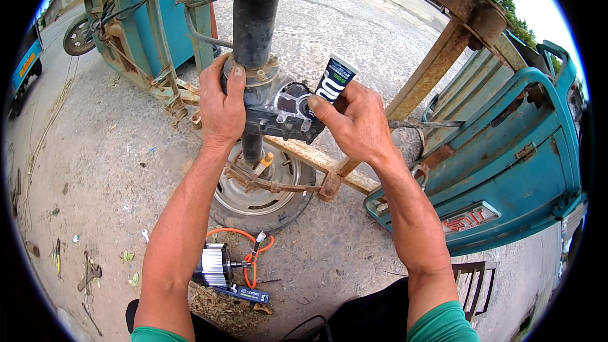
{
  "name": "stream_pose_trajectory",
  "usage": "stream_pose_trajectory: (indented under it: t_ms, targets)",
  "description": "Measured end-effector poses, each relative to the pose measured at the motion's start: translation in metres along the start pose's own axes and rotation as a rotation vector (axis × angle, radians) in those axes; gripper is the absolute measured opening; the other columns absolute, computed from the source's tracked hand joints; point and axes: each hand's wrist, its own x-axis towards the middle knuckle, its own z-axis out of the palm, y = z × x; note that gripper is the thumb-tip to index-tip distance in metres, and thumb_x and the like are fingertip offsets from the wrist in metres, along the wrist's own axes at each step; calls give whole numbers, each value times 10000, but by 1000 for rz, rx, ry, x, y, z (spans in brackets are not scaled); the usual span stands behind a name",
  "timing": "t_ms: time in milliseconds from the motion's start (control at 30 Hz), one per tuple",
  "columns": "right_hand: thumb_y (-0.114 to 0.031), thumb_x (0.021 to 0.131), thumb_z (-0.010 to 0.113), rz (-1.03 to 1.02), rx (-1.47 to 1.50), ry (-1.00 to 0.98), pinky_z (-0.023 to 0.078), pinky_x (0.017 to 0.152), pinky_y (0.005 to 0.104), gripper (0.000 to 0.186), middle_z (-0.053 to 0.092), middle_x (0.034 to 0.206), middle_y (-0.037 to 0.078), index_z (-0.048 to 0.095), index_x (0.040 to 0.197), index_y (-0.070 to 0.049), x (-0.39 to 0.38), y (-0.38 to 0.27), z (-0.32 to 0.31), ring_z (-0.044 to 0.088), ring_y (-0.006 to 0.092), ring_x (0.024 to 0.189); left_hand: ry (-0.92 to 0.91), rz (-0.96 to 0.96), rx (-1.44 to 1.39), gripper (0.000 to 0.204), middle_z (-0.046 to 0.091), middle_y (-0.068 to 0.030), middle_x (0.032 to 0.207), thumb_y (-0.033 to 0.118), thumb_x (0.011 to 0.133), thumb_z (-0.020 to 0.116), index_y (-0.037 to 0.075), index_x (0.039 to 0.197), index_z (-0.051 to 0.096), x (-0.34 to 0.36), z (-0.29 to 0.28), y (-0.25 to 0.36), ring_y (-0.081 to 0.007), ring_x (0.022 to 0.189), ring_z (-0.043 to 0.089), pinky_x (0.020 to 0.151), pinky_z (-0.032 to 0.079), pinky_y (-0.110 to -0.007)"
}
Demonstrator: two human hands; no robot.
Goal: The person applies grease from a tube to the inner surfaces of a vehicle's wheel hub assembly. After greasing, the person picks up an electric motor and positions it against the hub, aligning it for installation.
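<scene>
A rusty, dark axle tube [256,25] runs down to a black gear housing [272,126], whose open face has grey sealant on its rim. My left hand [221,104] grips the left side of the housing at the flange, thumb in front. My right hand [361,120] is closed around a black sealant tube [334,76], thumb pressed on its front. The tube is tilted, its flat end up and right; its lower end is at the housing's right side, where my thumb partly hides it. I cannot tell whether sealant is coming out.
Below the housing is a wheel [263,206]. A silver motor [215,265] with an orange cable [254,259] and a blue box [250,294] lie near my left forearm. Rusty frame bars [430,66] and a teal vehicle body [506,177] stand right. Tools [88,272] lie left.
</scene>
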Motion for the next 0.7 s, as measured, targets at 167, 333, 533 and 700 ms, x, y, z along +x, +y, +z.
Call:
stream_pose_trajectory:
  t_ms: [167, 333, 533, 700]
  targets:
    - [-302, 913, 748, 1, 25, 6, 484, 583, 410, 379, 644, 709, 149, 671, 869, 67, 1, -1, 3, 615, 225, 618, -3, -5, -7, 613, 583, -235, 1305, 458, 1040, 564, -62, 1364, 559, 0, 0, 1, -370, 1227, 566, 1077, 427, -429]
    - [-289, 913, 751, 5, 55, 20, 484, 584, 402, 366, 644, 711, 148, 672, 876, 67, 0, -1, 6, 613, 218, 622, -7, 2, -7, 617, 580, -231, 1298, 468, 1043, 562, -56, 1370, 555, -1, 0, 0, -367, 1223, 563, 1075, 428, -429]
    - [-294, 913, 753, -5, 55, 21, 478, 579, 409, 373, 645, 714, 151, 673, 881, 68, 2, -1, 8, 611, 222, 619, -10, -4, -10, 602, 585, -233, 1288, 454, 1040, 564, -57, 1357, 564, -1, 0, 4, -371, 1219, 563, 1071, 428, -429]
    - [-300, 911, 756, -9, 31, 20, 472, 573, 413, 382, 636, 695, 147, 675, 885, 72, 4, -2, 8, 605, 227, 608, -1, -4, -17, 595, 586, -234, 1283, 447, 1038, 565, -59, 1349, 567, 0, 0, 2, -374, 1212, 564, 1068, 428, -432]
